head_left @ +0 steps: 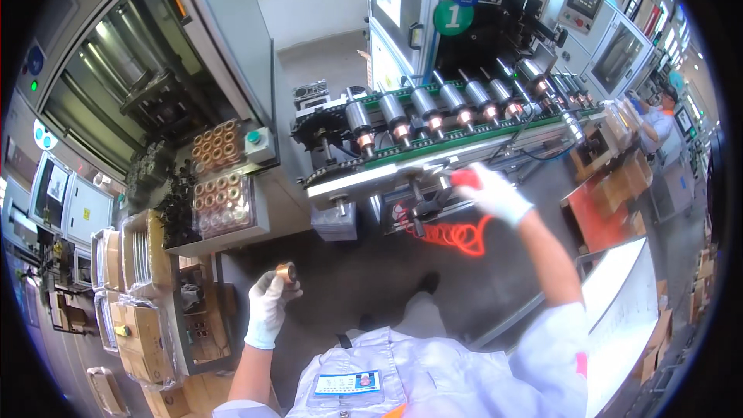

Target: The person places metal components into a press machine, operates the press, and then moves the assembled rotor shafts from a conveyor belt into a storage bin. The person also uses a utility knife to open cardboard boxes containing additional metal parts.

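Observation:
My left hand (268, 303), in a white glove, pinches a small copper commutator ring (286, 272) above the floor, left of my body. My right hand (499, 195), also gloved, is closed on a red hand tool (466, 179) by the front edge of the conveyor (387, 173). Fingers and glove cover much of that tool. A red coiled hose (457, 237) hangs below it; whether the two join I cannot see. Along the conveyor several steel rotors (424, 102) with copper ends and thin shafts lie in a row. A metal fixture (422, 200) sticks out under its front rail, just left of my right hand.
Left, a bench bears trays of copper rings (218, 193), a green push button (254, 137) and an open press (131, 54). Cardboard boxes (139, 333) are stacked at lower left. A white board (619, 317) stands at right. A co-worker (659, 120) is far right.

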### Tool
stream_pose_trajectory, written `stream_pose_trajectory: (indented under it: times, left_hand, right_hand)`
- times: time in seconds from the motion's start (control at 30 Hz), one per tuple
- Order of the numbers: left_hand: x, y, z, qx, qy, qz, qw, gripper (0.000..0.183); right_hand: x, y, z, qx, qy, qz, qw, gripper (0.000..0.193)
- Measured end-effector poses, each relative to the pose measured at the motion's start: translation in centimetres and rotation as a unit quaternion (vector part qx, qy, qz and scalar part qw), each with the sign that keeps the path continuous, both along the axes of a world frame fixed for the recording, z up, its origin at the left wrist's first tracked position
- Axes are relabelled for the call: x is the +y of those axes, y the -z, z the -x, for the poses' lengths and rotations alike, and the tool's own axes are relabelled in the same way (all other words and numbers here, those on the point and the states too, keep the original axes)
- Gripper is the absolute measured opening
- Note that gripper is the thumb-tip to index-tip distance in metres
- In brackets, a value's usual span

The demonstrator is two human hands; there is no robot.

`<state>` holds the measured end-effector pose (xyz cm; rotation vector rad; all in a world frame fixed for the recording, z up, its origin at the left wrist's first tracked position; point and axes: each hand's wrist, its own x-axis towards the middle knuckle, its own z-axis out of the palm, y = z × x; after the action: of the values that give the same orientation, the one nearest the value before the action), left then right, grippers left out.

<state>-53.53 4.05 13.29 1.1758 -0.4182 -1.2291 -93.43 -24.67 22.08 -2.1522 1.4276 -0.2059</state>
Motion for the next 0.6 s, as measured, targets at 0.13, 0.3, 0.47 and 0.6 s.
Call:
stream_pose_trajectory:
  times: [0.13,0.3,0.47,0.6]
  left_hand:
    - [1.8,-0.2,-3.1,-0.007,0.007,0.018,1.0,0.029]
    - [2.5,0.5,-6.0,-0.008,0.04,0.035,0.999,0.03]
    - [1.9,2.4,-11.5,0.011,0.006,0.013,1.0,0.031]
    - [0.0,1.0,-16.0,-0.03,0.019,0.0,0.999,0.033]
  right_hand:
    - [1.7,1.3,-6.4,0.045,-0.014,0.069,0.997,0.046]
    - [-2.7,5.9,4.6,-0.045,0.168,0.172,0.97,0.034]
    - [-1.5,8.2,-1.2,-0.155,0.127,0.033,0.979,0.034]
    - [-1.7,8.9,-7.9,-0.146,0.049,0.025,0.988,0.037]
